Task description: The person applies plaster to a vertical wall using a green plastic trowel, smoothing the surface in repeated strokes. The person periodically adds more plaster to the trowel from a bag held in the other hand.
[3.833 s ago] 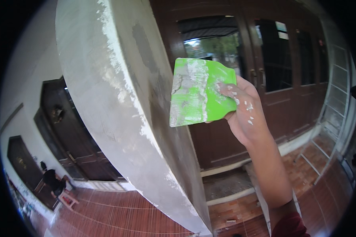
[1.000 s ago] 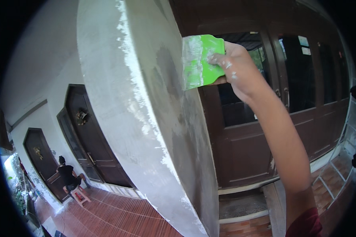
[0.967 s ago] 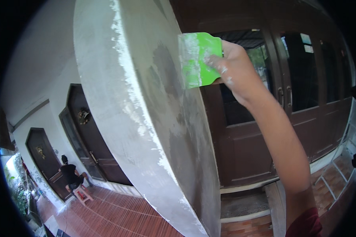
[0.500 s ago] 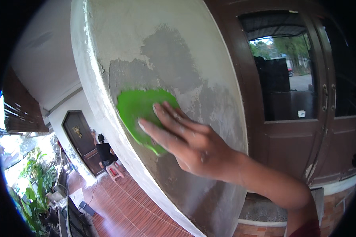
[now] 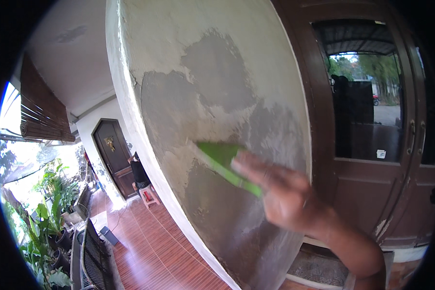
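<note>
My right hand (image 5: 291,194) comes in from the lower right, its fingers closed on a green plastic putty spreader (image 5: 221,155). Motion blurs both the fingers and the spreader. The spreader is tilted, one long edge toward me, close to the middle of a wall face (image 5: 171,162); whether its far edge touches the wall cannot be told. Several darker grey patches of filler (image 5: 217,72) lie on the pale wall above and around it. Lower down, the surface is brownish and smeared. My left hand is out of view.
Brown double doors (image 5: 362,186) with glass panes stand right of the wall. Left of its white edge, a person (image 5: 140,172) in black sits on a pink stool (image 5: 150,196) near a dark door (image 5: 115,154). Potted plants (image 5: 48,227) and a metal railing (image 5: 89,261) line the tiled porch.
My right hand has moved right and slightly down across the wall. The spreader has gone from lying broadly against the surface to tilting edge-on. The view has shifted, and the wall edge hides more of the seated person.
</note>
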A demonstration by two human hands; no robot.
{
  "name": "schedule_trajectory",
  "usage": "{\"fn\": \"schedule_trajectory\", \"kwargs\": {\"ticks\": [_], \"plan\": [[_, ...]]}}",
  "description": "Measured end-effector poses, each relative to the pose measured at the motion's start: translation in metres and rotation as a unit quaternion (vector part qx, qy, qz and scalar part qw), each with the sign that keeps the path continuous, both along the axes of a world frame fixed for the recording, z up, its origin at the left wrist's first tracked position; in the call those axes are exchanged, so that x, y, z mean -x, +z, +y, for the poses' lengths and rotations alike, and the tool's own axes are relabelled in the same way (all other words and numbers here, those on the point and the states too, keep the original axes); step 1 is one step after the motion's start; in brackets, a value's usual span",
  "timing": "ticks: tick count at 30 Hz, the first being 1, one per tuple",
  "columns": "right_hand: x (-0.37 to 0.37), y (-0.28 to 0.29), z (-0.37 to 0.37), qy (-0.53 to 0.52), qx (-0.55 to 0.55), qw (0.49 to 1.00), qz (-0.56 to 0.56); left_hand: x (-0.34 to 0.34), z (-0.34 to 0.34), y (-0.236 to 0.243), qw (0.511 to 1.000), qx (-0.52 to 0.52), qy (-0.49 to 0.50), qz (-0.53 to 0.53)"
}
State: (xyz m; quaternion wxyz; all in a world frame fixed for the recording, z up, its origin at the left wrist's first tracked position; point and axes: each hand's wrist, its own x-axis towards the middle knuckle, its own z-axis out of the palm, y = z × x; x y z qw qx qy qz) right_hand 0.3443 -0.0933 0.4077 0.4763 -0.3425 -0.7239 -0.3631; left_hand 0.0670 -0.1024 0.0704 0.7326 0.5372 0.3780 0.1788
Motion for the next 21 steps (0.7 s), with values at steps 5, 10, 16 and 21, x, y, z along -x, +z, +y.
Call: {"fn": "schedule_trajectory", "kwargs": {"ticks": [5,10,16,21], "plan": [[-0.011,0.083,0.017,0.025,-0.06,0.998,0.018,0.004,0.001,0.002,1.0,-0.008,0.001,0.006],[0.019,0.098,0.053,-0.013,-0.131,0.989,-0.073,0.021,0.016,0.0,1.0,-0.016,-0.015,0.016],[0.034,0.025,0.052,-0.069,-0.059,0.992,-0.087,0.042,0.045,-0.006,0.997,-0.025,-0.068,0.01],[0.022,-0.001,0.016,-0.079,0.031,0.993,-0.086,0.053,0.059,-0.011,0.992,-0.039,-0.115,-0.026]]}}
